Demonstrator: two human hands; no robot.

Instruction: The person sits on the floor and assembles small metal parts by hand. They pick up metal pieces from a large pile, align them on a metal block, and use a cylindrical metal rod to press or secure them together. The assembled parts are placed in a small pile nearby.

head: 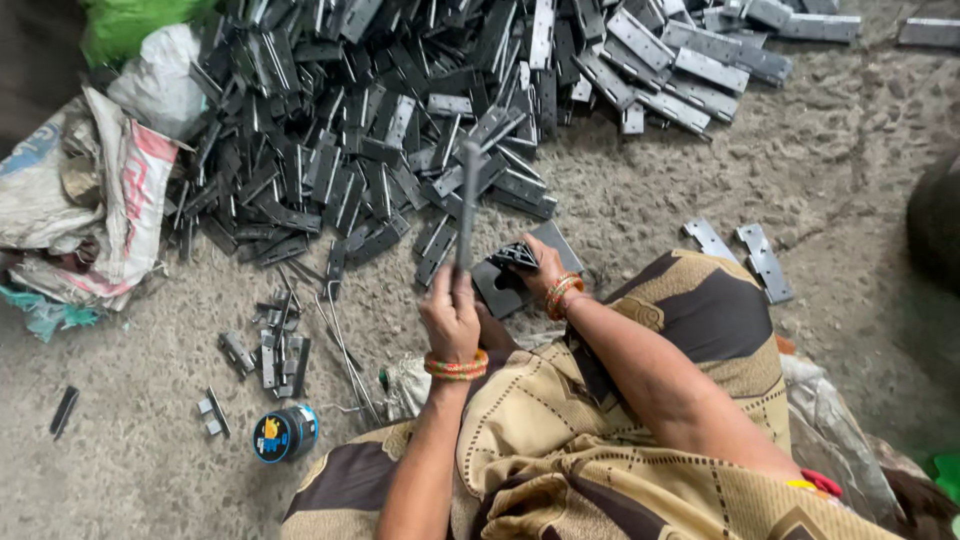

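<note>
Two bare hands work low over a rough concrete floor (pixel 700 180), both wrists ringed with orange and green bangles. The left hand (pixel 452 318) has its grip clamped around the lower end of a long dark metal bar (pixel 466 205), which stands nearly upright and points toward twelve o'clock, its top reaching the edge of the big heap. The right hand (pixel 540 268) lies just beside it at two o'clock, fingers closed down on a small dark hinge piece (pixel 514 255) that rests on a flat dark metal plate (pixel 505 285) lying on the floor. The plate sits right in front of the person's knees, touching the near edge of the heap's scattered pieces.

Beyond the hands, from ten o'clock round to one o'clock, spreads a great pile of grey metal hinges (pixel 380 120), tumbled over one another. A pair of loose hinge leaves (pixel 740 255) lies well apart at three o'clock of the right hand. At eight o'clock of the left hand lie a few thin wire rods (pixel 345 350) and a small cluster of short metal parts (pixel 270 355). Near these, toward seven o'clock, a round black and blue tin (pixel 285 433) lies on its side. Crumpled white sacks (pixel 90 200) sit at nine o'clock, with a green bag (pixel 135 25) above them. The person's patterned brown and cream garment (pixel 620 440) fills the lower right.
</note>
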